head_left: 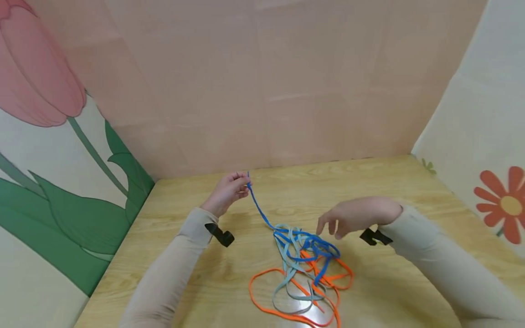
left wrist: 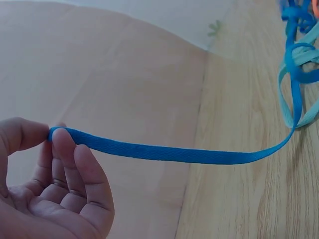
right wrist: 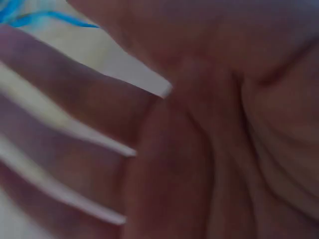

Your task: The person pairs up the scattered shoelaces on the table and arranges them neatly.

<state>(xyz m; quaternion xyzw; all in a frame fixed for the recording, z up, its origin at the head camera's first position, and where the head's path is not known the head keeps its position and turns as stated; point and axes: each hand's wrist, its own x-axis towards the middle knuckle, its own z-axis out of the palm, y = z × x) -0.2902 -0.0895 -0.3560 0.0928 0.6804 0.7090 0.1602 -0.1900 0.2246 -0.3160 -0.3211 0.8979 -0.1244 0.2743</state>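
My left hand pinches one end of a flat blue shoelace between thumb and fingertips, raised over the table. From there the lace slopes down to a tangled heap, where its blue coils lie on top. A pale grey-green lace and an orange lace are mixed into the same heap. Above the heap's right side hovers my right hand, fingers spread and pointing down, holding nothing. The right wrist view is blurred and mostly filled by that hand's palm and fingers, with a bit of blue lace at the upper left.
The laces lie on a light wood-grain table. A plain pinkish backdrop rises at the table's back edge. Side panels carry a printed tulip on the left and an orange flower on the right.
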